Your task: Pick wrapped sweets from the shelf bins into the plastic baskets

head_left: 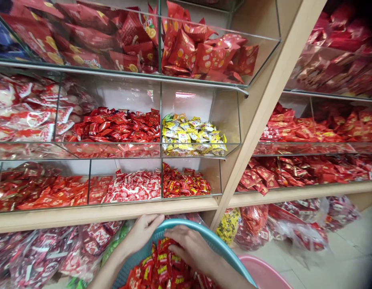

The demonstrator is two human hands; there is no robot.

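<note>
A teal plastic basket (230,257) at the bottom centre holds red-wrapped candies (161,271) with yellow print. My left hand (145,230) is at the basket's far left rim, its fingers bent over the edge beside the wooden shelf front. Inside the rim, my right hand (188,243) reaches over the candies with its fingers curved down; whether it grips any of them cannot be made out. Just above the basket, a bottom-shelf compartment contains similar red and yellow candies (186,182).
Glass-fronted shelves (186,204) hold red, white and yellow wrapped sweets. Bagged candies (44,257) lie under the shelf at left, and more bags (252,226) at right. A pink basin (264,273) stands right of the teal basket, on a tiled floor (348,257).
</note>
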